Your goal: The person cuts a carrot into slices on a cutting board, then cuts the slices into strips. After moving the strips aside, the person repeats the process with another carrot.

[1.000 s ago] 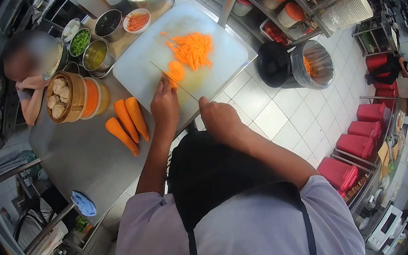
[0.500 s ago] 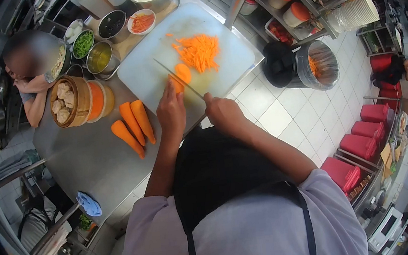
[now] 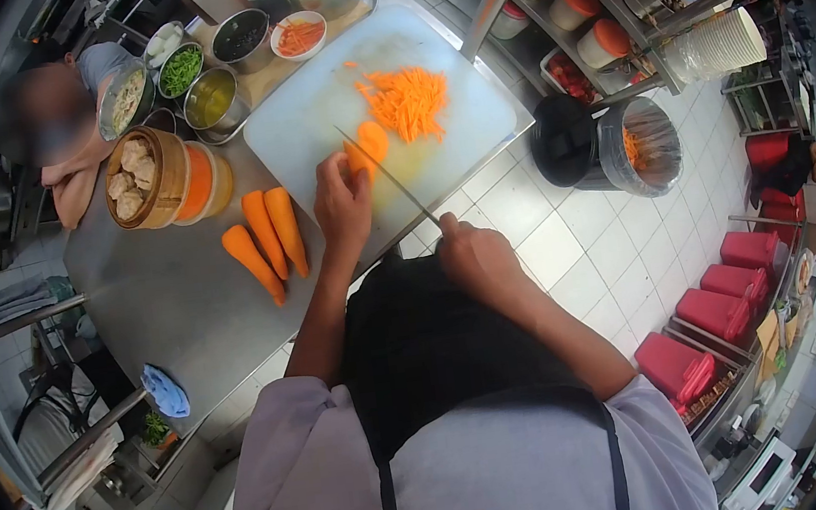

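Beyond the apron [image 3: 397, 337], the right hand [image 3: 477, 255] is closed round the handle of the knife [image 3: 402, 185]; since half a second ago it has drawn back toward the body, which suggests a slicing stroke. The left hand [image 3: 342, 202], fingers bunched, grips the carrot piece [image 3: 359, 162] on the cutting board [image 3: 473, 119], by the blade. It looks peeled and bright orange; smooth carrot rounds [image 3: 374, 138] lie past the blade, shredded carrot [image 3: 407, 104] heaped farther off.

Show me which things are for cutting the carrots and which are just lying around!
For cutting:
left hand, holding the carrot piece
right hand, gripping the knife
cutting board
carrot shreds
probably the three whole carrots

Seemingly just lying about:
steamer basket
blue cloth
red bins
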`<action>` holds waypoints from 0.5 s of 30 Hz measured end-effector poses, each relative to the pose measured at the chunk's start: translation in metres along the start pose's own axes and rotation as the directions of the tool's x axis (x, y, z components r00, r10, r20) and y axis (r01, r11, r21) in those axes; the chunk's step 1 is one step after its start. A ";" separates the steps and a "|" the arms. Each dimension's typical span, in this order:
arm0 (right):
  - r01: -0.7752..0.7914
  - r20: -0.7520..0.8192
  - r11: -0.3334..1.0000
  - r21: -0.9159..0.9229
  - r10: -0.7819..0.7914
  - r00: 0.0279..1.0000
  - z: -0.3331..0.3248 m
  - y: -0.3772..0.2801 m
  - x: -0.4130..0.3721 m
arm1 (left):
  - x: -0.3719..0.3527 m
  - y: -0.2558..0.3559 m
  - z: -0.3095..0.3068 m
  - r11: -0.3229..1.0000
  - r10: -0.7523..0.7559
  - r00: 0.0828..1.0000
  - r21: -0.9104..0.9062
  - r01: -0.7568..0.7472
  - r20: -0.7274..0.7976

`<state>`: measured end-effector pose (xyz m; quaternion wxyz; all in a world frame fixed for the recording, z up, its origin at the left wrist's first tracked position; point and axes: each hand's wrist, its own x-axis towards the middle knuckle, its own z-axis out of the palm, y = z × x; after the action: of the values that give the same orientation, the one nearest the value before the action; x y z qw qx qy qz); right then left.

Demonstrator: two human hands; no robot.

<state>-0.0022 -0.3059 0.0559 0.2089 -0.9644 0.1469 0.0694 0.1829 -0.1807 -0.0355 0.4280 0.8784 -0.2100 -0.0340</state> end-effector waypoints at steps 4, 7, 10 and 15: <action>0.021 -0.011 1.000 0.001 -0.021 1.000 -0.002 -0.002 -0.007 | -0.002 0.002 0.002 0.999 0.040 0.999 0.000 -0.040 -0.023; 0.016 -0.014 1.000 -0.010 -0.016 1.000 0.000 -0.002 -0.009 | -0.001 0.006 -0.001 0.997 0.078 0.997 -0.010 -0.078 -0.028; 0.026 -0.028 1.000 -0.013 -0.026 0.999 -0.001 -0.003 -0.010 | 0.002 0.001 0.000 0.986 0.151 0.988 0.072 -0.148 -0.040; 0.027 -0.016 0.999 -0.045 -0.028 0.999 -0.001 -0.004 -0.008 | 0.003 0.001 -0.002 0.990 0.132 0.991 0.045 -0.132 -0.008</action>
<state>-0.0088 -0.3007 0.0598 0.1868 -0.9713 0.1338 0.0617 0.1861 -0.1806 -0.0332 0.4110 0.8719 -0.2661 0.0037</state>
